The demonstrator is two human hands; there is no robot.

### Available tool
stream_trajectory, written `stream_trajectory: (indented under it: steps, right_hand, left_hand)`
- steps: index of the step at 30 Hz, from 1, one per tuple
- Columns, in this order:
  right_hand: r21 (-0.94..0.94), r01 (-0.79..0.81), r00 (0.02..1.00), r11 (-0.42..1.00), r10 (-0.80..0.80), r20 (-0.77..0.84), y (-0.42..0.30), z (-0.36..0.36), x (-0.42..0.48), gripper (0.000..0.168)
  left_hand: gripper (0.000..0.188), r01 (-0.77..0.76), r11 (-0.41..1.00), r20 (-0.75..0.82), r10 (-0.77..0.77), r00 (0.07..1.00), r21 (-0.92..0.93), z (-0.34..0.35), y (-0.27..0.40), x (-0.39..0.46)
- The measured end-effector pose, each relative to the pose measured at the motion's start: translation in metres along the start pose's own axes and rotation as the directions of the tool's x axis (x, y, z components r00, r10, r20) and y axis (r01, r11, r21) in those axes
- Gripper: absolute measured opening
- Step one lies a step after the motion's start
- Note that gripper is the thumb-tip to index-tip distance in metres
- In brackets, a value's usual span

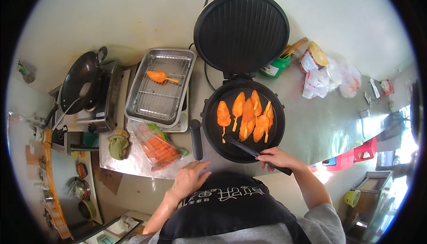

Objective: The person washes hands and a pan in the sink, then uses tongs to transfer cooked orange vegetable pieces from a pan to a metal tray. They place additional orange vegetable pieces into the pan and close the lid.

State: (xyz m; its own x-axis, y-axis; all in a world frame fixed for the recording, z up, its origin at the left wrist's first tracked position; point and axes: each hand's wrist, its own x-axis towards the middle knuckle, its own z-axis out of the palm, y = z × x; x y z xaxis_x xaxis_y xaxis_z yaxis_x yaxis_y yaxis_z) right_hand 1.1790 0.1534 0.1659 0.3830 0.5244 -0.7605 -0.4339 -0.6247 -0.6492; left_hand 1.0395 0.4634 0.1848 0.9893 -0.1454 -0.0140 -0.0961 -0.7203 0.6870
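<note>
My right hand [279, 160] grips black tongs [248, 148] by the handle; their tip is over the lower left of the electric griddle's round pan [217, 147], by the stick of the leftmost skewer [224, 113]. Several orange-coated meat skewers lie in the pan, some overlapping on the right. The ridged griddle lid [242, 32] stands raised behind. My left hand [190, 179] holds nothing at the counter's front edge, below the griddle's black handle [196, 140]. One more skewer [156, 76] rests on a wire rack [151, 102] in a steel tray [130, 105].
A plastic bag of orange food [159, 150] and a green cloth [118, 145] lie front left. A wok [78, 80] sits on a gas stove [106, 110]. Right of the lid are a green jar [275, 67], a food packet [313, 57] and plastic bags [315, 83].
</note>
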Motion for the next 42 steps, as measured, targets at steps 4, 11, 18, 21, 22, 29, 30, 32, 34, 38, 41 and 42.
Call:
stream_trajectory:
  steps: [4,11,18,21,22,29,30,32,34,38,41,42]
  right_hand:
    - [0.021,0.016,0.997,1.000,-0.018,0.078,0.002,-0.008,0.015,0.030]
    - [0.146,0.002,0.990,0.989,-0.023,0.138,-0.001,-0.005,0.033,0.030]
    - [0.244,0.123,0.974,0.962,-0.164,0.155,-0.002,0.001,0.020,0.030]
    - [0.122,0.189,0.980,0.974,-0.194,0.031,0.001,0.002,-0.006,0.028]
    - [0.044,0.197,0.980,0.980,-0.195,-0.037,0.004,0.004,-0.013,0.027]
    - [-0.945,0.010,0.429,0.327,-0.855,-0.291,-0.031,0.018,-0.047,0.028]
    - [-0.955,-0.035,0.420,0.295,-0.863,-0.282,-0.042,0.013,-0.052,0.029]
    - [-0.974,-0.083,0.369,0.212,-0.901,-0.227,-0.057,0.003,-0.056,0.031]
    - [-0.989,-0.097,0.283,0.114,-0.949,-0.137,-0.069,-0.007,-0.055,0.033]
    - [-0.994,-0.046,0.384,0.101,-0.917,-0.111,-0.105,-0.005,-0.048,0.035]
    - [-0.887,0.287,0.492,0.362,-0.850,-0.187,-0.119,0.007,-0.010,0.031]
    - [-0.796,0.334,0.625,0.504,-0.751,-0.214,-0.130,0.015,-0.001,0.030]
  left_hand:
    - [0.031,0.018,1.000,-0.034,-0.019,0.999,-0.006,0.004,0.006,-0.005]
    - [0.031,0.048,0.999,-0.059,-0.048,0.997,0.002,0.010,0.008,-0.013]
    - [0.030,0.066,0.998,-0.071,-0.065,0.995,0.002,0.003,0.007,-0.017]
    - [0.029,0.068,0.997,-0.067,-0.067,0.996,0.019,0.000,0.006,-0.018]
    - [0.029,0.056,0.998,-0.064,-0.055,0.996,0.012,0.001,0.003,-0.017]
    - [0.030,-0.012,1.000,-0.028,0.012,1.000,-0.019,0.009,-0.006,-0.014]
    - [0.030,-0.025,1.000,-0.014,0.025,1.000,-0.013,0.008,-0.006,-0.012]
    - [0.030,-0.043,0.999,0.008,0.043,0.999,0.001,0.005,-0.007,-0.011]
    - [0.031,-0.064,0.998,0.005,0.064,0.998,0.019,0.002,-0.012,-0.013]
    - [0.030,-0.049,0.998,-0.021,0.049,0.999,0.029,-0.002,-0.021,-0.022]
    - [0.030,-0.056,0.998,-0.051,0.057,0.997,0.018,0.000,-0.032,-0.028]
    - [0.030,-0.064,0.998,-0.055,0.064,0.996,0.014,0.000,-0.034,-0.029]
